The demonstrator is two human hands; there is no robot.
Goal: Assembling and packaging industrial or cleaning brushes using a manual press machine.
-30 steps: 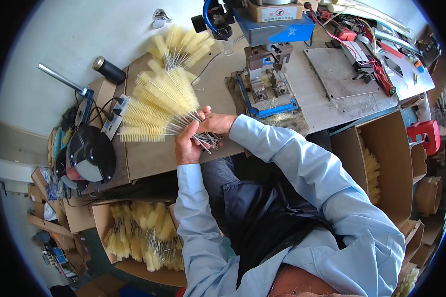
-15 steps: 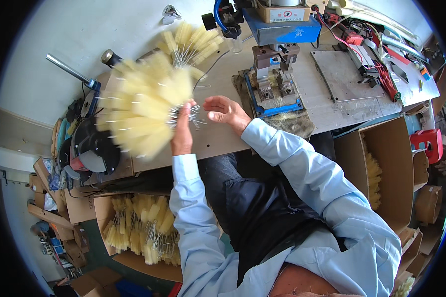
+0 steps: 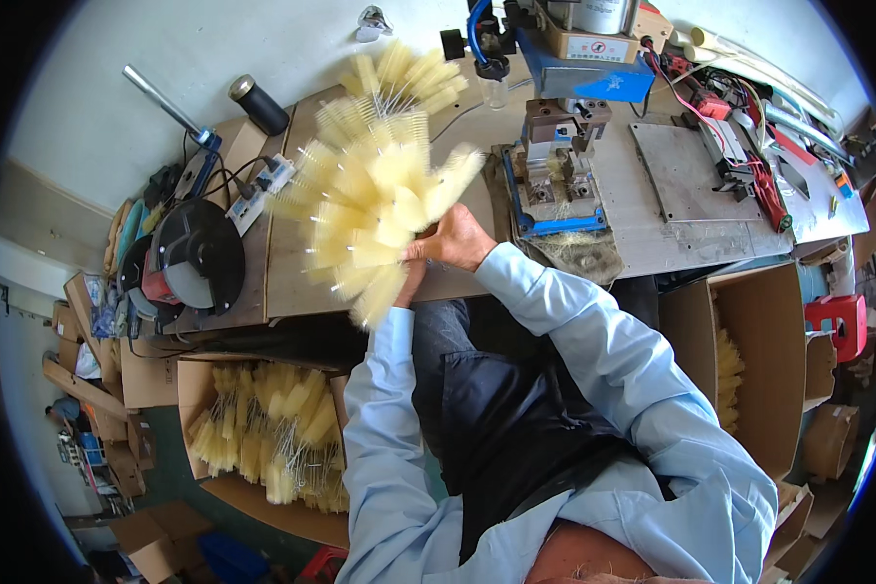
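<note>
Pale yellow bristles fanned out in a big bunch of wire-stemmed brushes (image 3: 380, 209), held up just over the wooden workbench (image 3: 292, 282) in front of the person. The bunch was blurred at its tips, so it looked to be in motion. The step in hand seemed to be gathering the loose brushes into one bundle by their wire stems; the next move would likely call for a firm hold on those stems, so that none slipped, and a place to put the bundle down.

The right hand (image 3: 455, 240) was closed around the stems at the base of the fan, fingers curled tight. The left hand (image 3: 411, 279) sat just beneath it, mostly hidden by the bristles; it seemed to grip the same stems, though how far its fingers were closed could not be told.

More of the same brushes (image 3: 409, 83) lay further back on the bench. A blue-framed press jig (image 3: 553, 170) stood just right of the hands, a black round motor (image 3: 197, 255) to the left. Below the bench, a cardboard box (image 3: 263, 492) held many finished yellow brushes.
</note>
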